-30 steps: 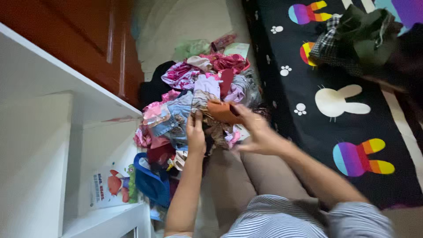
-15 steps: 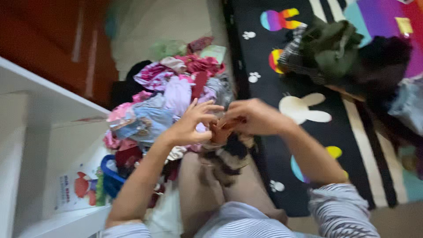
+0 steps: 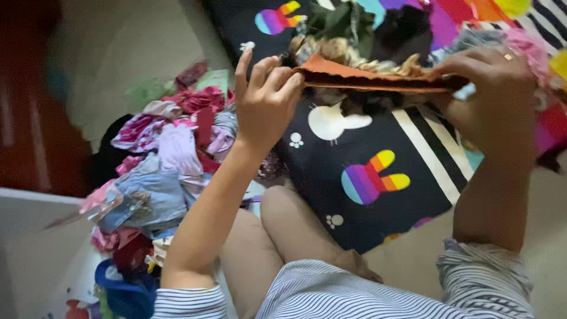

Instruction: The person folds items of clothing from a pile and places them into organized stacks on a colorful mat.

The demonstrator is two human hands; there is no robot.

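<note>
I hold a small orange and brown patterned garment (image 3: 366,74) stretched flat between both hands, raised over the black mat. My left hand (image 3: 266,100) pinches its left end with fingers closed on the orange edge. My right hand (image 3: 493,82), with a ring on one finger, grips the right end. The garment's frilly brown part shows above the orange band. Below are my bare knees and striped sleeves.
A heap of mixed clothes (image 3: 165,171), pink, denim and red, lies on the floor at left. A black mat (image 3: 354,195) with rainbow and white rabbit shapes lies beneath my hands. More dark and green clothes (image 3: 366,23) sit at the mat's top. A white shelf (image 3: 35,248) is at lower left.
Both hands lifted the orange garment out of the pile, raised it up and to the right, and pulled it out wide. My view swung toward the mat.
</note>
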